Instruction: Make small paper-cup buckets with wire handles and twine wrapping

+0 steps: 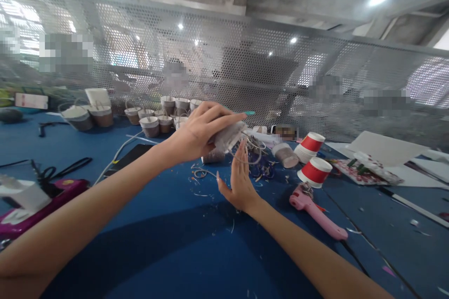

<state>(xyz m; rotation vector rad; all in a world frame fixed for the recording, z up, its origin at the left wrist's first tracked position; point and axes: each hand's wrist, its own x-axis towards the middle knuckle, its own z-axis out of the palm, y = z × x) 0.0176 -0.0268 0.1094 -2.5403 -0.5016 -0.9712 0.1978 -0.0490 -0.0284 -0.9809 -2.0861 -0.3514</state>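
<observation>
My left hand (199, 133) is wrapped over a small pale cup (226, 138), which is tipped sideways above the table. Thin cord-like loops (257, 149) hang by the cup's right side; whether they belong to it I cannot tell. My right hand (242, 182) is held up just below and right of the cup, its fingers straight and its thumb apart, with nothing in its grasp. The fingertips come close to the cup's rim; contact cannot be made out. Under my left hand, another small cup (213, 155) is partly hidden.
Several small cups with handles (150, 126) stand at the back left. Stacked red-and-white paper cups (315, 172) and a pink glue gun (319, 217) lie to the right. A magenta power strip (66, 189) is at left. Cord scraps (199, 174) litter the blue table (168, 252).
</observation>
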